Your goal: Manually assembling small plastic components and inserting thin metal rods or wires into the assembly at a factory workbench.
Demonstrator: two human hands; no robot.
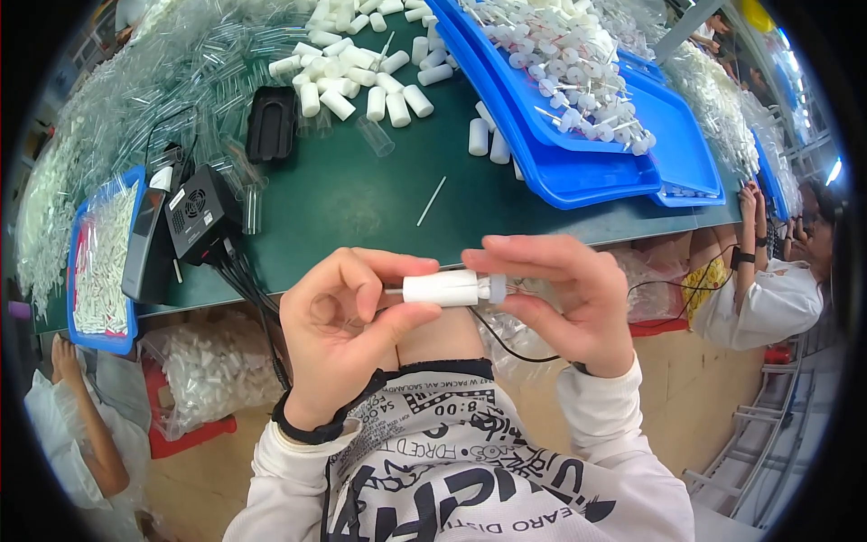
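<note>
Above my lap, my left hand [330, 316] pinches a white cylinder [438, 289] between thumb and fingers. A thin pale rod pokes out of the cylinder's left end. At its right end sits a translucent round-headed piece [493, 289], partly inside or against the cylinder; which one I cannot tell. My right hand [578, 303] has its thumb and fingers around that piece, with thin strands showing beyond it near the palm. A loose thin white stick [432, 200] lies on the green table [352, 203] ahead of my hands.
More white cylinders [397, 108] lie in a heap at the far middle. Blue trays [578, 190] at right hold disc-headed pieces [578, 81]. Clear tubes [181, 81] pile up far left, near a black box with cables [203, 208] and a tray of small white parts [104, 271]. Other people sit at both sides.
</note>
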